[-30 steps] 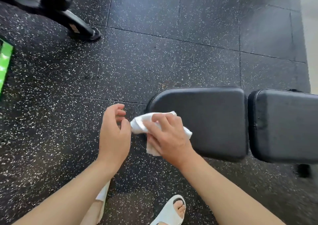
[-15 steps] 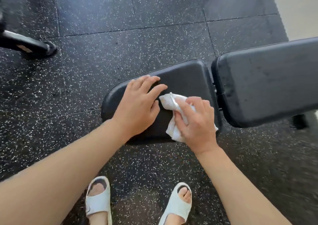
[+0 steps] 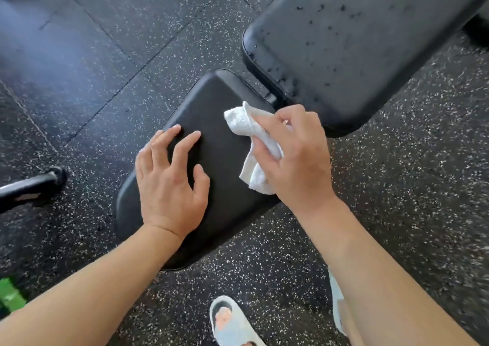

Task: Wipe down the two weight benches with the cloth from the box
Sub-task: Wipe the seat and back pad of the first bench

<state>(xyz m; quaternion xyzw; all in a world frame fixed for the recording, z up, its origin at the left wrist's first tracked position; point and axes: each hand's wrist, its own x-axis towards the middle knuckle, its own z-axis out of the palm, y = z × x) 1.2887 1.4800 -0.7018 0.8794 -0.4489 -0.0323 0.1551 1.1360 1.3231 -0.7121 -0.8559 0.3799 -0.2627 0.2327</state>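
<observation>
Right hand (image 3: pixel 296 157) grips cloth (image 3: pixel 254 144); left hand (image 3: pixel 169 176) spread on seat pad (image 3: pixel 225 213).

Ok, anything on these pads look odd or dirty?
Yes: dark specks and droplets dot the back pad, thickest near its lower edge. The seat pad under the cloth looks plain.

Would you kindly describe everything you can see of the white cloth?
The white cloth looks like soft terry, crumpled into a loose wad with folds. The right hand holds it in a curled grip, over the far right part of the black seat pad. One bunched end pokes out beyond the fingers; another hangs below the thumb.
</observation>
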